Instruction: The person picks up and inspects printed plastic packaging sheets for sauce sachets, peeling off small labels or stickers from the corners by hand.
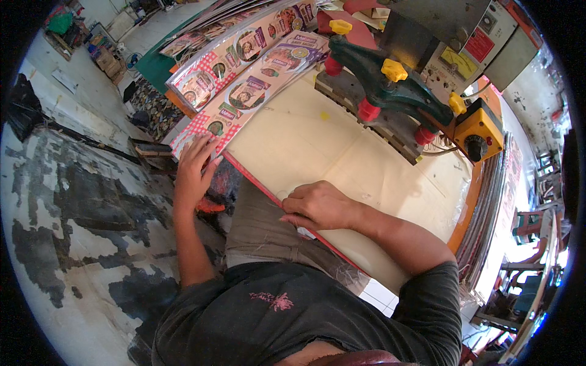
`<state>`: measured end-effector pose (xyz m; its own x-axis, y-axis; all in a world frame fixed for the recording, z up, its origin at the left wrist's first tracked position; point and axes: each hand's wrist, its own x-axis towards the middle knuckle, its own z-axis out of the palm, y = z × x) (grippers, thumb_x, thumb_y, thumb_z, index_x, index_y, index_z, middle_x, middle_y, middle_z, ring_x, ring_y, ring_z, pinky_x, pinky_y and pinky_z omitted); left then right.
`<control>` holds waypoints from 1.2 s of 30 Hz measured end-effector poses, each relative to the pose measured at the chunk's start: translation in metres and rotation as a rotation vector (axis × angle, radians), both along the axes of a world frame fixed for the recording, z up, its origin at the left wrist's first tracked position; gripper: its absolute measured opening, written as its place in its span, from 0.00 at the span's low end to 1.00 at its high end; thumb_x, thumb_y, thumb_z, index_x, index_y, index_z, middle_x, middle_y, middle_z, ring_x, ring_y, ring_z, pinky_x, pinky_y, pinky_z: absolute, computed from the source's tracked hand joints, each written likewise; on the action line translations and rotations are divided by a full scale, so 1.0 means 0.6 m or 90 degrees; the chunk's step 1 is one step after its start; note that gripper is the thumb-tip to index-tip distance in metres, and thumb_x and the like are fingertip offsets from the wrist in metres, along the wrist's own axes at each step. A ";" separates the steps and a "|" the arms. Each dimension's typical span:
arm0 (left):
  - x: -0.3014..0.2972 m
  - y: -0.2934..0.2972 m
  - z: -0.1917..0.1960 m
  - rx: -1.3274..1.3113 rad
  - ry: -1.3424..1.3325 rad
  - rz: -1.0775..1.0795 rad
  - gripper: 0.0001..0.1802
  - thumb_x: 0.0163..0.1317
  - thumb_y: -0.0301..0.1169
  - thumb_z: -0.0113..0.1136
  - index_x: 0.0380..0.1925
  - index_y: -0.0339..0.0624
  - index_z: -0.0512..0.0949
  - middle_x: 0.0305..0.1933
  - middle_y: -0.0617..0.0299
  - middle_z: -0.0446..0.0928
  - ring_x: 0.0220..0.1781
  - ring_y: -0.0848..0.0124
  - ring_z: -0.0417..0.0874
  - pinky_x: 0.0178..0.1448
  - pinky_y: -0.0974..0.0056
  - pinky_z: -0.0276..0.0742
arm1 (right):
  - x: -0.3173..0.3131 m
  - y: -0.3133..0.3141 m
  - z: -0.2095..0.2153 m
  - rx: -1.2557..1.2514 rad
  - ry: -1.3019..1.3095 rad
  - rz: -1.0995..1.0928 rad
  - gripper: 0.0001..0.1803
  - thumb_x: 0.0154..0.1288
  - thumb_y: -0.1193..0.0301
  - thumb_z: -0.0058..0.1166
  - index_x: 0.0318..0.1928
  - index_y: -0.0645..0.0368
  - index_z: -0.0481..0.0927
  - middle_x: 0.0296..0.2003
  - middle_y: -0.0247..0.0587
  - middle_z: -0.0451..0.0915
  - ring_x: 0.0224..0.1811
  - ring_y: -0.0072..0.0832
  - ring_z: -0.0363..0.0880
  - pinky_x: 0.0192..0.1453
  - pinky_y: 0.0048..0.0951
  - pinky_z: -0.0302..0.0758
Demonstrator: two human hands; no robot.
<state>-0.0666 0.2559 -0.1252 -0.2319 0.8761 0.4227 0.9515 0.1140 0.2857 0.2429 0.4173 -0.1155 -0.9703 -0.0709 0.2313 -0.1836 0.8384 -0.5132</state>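
Note:
My left hand (196, 165) lies on the near end of a stack of printed plastic packaging sheets (250, 91), pink and white with food pictures. Its fingers are stretched over the sheets and the thumb is apart. My right hand (320, 205) rests, fingers curled, at the near edge of a cream-covered work table (342, 155) with a red rim. What those fingers hold, if anything, is hidden. Beyond the right hand stands a heat-sealing press with a long metal bar (366, 119), a dark green arm (390, 91), and yellow and red knobs.
More printed sheets (238, 46) are piled at the far left. A yellow control box (479, 131) with a black dial sits right of the press, near a gauge panel (455, 64). Stacked sheets (491, 213) line the right side. The floor (85, 201) at left is worn and patchy.

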 end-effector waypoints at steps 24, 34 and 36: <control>-0.141 0.138 0.034 0.306 -0.351 0.207 0.32 0.74 0.36 0.63 0.73 0.33 0.69 0.69 0.45 0.76 0.67 0.58 0.82 0.66 0.53 0.78 | 0.003 0.000 0.001 -0.006 0.039 -0.002 0.16 0.74 0.57 0.58 0.38 0.58 0.79 0.30 0.49 0.82 0.38 0.49 0.85 0.45 0.50 0.82; -0.164 0.147 0.006 0.360 -0.390 0.185 0.29 0.73 0.34 0.65 0.69 0.33 0.73 0.64 0.47 0.79 0.64 0.59 0.83 0.65 0.56 0.79 | 0.001 0.001 -0.021 0.012 0.084 0.005 0.15 0.74 0.60 0.61 0.35 0.57 0.76 0.28 0.43 0.78 0.35 0.43 0.82 0.38 0.47 0.79; -0.168 0.150 0.004 0.382 -0.406 0.178 0.27 0.72 0.33 0.67 0.67 0.33 0.74 0.61 0.48 0.81 0.61 0.62 0.83 0.63 0.58 0.80 | 0.001 0.002 -0.020 0.009 0.085 0.003 0.15 0.74 0.60 0.61 0.35 0.57 0.76 0.28 0.43 0.78 0.34 0.43 0.82 0.38 0.47 0.79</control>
<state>-0.1677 0.3458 -0.1230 -0.7477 0.4282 0.5076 0.5536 -0.0202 0.8325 0.2438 0.4182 -0.1274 -0.9306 -0.0787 0.3574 -0.2529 0.8442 -0.4727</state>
